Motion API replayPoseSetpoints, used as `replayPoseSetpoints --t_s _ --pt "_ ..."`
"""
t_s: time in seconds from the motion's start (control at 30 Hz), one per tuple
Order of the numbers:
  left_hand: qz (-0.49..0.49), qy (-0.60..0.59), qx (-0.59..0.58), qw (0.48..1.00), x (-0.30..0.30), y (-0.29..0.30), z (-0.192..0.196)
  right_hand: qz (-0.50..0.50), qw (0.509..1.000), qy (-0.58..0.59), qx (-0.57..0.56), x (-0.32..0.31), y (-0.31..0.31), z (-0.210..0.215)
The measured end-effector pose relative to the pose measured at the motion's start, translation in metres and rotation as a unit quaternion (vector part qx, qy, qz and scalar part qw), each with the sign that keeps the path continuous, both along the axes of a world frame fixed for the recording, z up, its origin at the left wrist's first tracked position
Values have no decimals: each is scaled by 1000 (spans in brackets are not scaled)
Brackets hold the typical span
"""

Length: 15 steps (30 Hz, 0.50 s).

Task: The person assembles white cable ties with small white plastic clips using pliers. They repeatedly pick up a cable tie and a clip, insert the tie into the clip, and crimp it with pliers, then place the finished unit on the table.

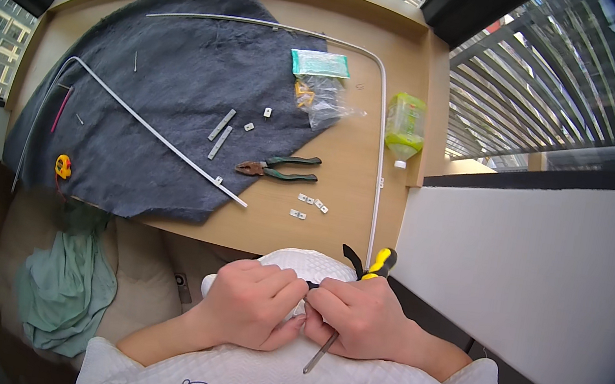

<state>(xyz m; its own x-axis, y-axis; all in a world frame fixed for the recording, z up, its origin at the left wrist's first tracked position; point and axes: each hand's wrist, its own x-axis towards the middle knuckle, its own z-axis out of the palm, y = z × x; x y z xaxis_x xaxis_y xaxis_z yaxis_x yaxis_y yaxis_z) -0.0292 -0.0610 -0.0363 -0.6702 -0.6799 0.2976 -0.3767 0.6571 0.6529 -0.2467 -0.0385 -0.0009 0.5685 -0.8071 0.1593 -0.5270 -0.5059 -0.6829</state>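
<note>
My left hand (253,303) and my right hand (361,319) meet in front of my chest, both closed, with fingertips nearly touching. In the right hand lies a screwdriver (383,262) with a yellow and black handle pointing away and its metal shaft (320,353) slanting down toward me. A narrow black strip (351,257) sticks up beyond the right hand. A short dark bit (312,285) shows between the pinched fingers of both hands; whether it belongs to that strip is hidden.
On the wooden table (345,233) a dark grey cloth (177,53) carries bent white rods (150,127), two metal bars (222,125) and a tape measure (63,167). Pliers (279,166), small white clips (306,200), a teal packet (320,64) and a yellow-green bottle (405,127) lie rightward.
</note>
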Motion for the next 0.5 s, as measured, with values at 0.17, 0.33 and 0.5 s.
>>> replayPoseSetpoints --t_s 0.17,0.33,0.5 --pt "-2 15 56 998 -1 -4 -12 -1 999 -4 52 -2 -7 -12" --pt "27 -30 47 998 -3 -11 -16 -32 994 -20 104 2 -12 -22" --pt "25 -37 45 998 -2 -17 -19 -41 984 20 172 1 -18 -24"
